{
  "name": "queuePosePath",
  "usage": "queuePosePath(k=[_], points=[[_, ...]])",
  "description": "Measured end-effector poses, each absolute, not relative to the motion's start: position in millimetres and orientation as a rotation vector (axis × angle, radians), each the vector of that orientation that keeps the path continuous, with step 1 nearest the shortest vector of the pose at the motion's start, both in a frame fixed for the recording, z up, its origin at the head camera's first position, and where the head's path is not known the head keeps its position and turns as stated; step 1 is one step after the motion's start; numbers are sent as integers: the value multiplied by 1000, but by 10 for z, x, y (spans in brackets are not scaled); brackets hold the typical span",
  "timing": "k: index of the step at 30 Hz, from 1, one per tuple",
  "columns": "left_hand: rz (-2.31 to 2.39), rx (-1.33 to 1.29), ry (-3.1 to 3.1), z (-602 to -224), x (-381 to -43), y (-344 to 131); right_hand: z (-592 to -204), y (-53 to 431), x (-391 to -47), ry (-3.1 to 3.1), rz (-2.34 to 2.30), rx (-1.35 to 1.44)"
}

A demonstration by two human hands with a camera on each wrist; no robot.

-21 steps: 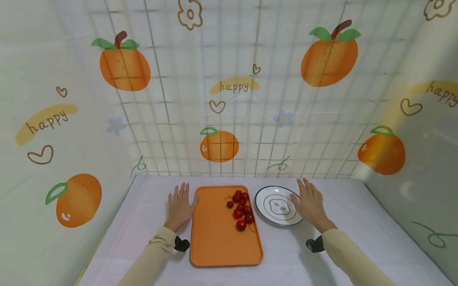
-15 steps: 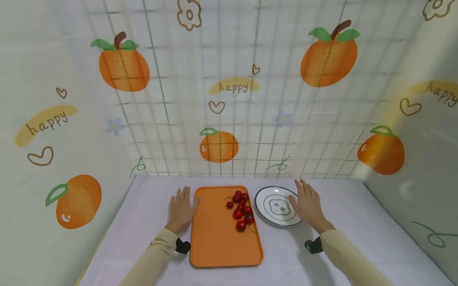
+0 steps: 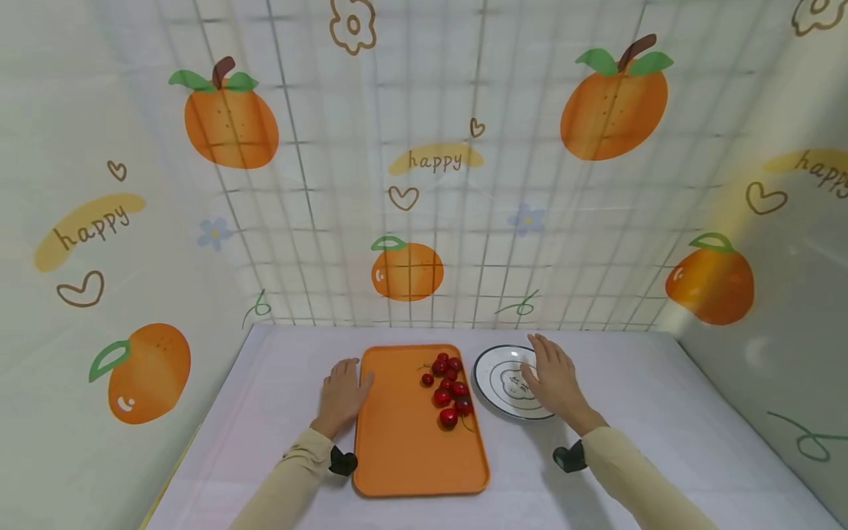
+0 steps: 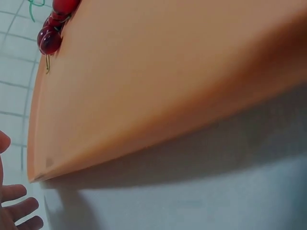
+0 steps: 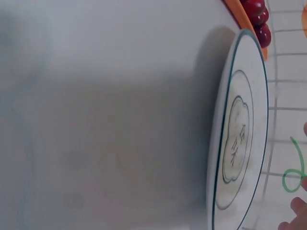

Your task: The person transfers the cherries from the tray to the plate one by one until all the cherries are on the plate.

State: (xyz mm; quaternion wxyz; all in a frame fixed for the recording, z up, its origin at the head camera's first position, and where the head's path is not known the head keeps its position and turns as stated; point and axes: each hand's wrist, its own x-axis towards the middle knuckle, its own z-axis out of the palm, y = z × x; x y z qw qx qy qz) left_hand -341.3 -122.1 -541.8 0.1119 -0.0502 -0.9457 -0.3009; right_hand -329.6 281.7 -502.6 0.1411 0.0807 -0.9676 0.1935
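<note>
An orange tray (image 3: 404, 449) lies on the white table, with several dark red cherries (image 3: 442, 397) bunched along its right side, some with stems. My left hand (image 3: 341, 397) is at the tray's left edge, its thumb overlapping the rim in the head view; it holds nothing. To the right of the tray sits a white plate (image 3: 493, 379) with a dark rim and a drawn pattern in its middle. My right hand (image 3: 555, 383), fingers extended and holding nothing, covers part of the plate's right side in the head view. In the right wrist view the plate (image 5: 256, 143) bears nothing.
Behind the table (image 3: 662, 412) hangs a white grid curtain (image 3: 311, 243) printed with oranges, and more curtain stands at both sides. Black wrist pieces (image 3: 343, 461) sit below each hand.
My left hand has shifted a little right and toward me, closer to the tray. My right hand has moved left over the plate. Tray, cherries and plate have stayed put.
</note>
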Motion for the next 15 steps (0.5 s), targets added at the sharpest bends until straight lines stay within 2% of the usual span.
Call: queuePosePath(k=[15], points=[[-874, -93, -2795, -5527, -3436, -1226, -5084, 2603, -3295, -2726, 605, 456]])
